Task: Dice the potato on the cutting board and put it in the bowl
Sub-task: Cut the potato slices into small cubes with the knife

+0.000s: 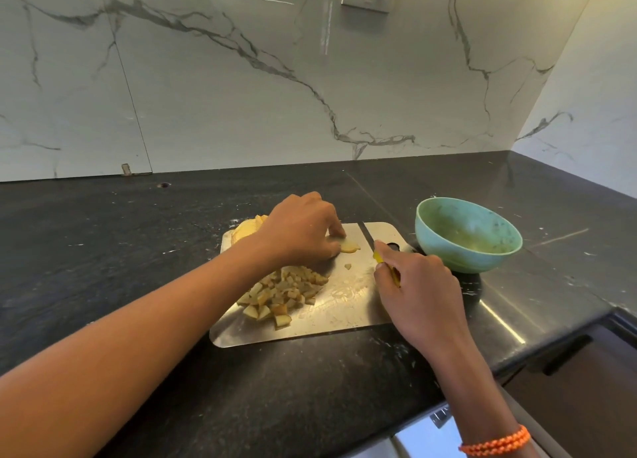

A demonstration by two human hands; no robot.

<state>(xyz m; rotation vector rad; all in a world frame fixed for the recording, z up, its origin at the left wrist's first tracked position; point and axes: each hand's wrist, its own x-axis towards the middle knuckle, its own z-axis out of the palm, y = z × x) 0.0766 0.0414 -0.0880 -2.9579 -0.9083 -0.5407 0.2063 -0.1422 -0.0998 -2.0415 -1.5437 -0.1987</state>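
My left hand (303,231) curls to pin the last potato slice (350,246) flat on the cutting board (344,306) while my right hand (418,285) holds the knife (374,247) beside it, diced pieces (282,292) heaped clear of the blade, bowl (468,235) waiting on the tabletop (103,250).

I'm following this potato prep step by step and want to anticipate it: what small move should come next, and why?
Probably bring the knife down through the potato slice. The left hand pins that slice on the cutting board, and the right hand holds the blade just beside it. A pile of diced potato sits on the board, while the bowl holds no dice yet.
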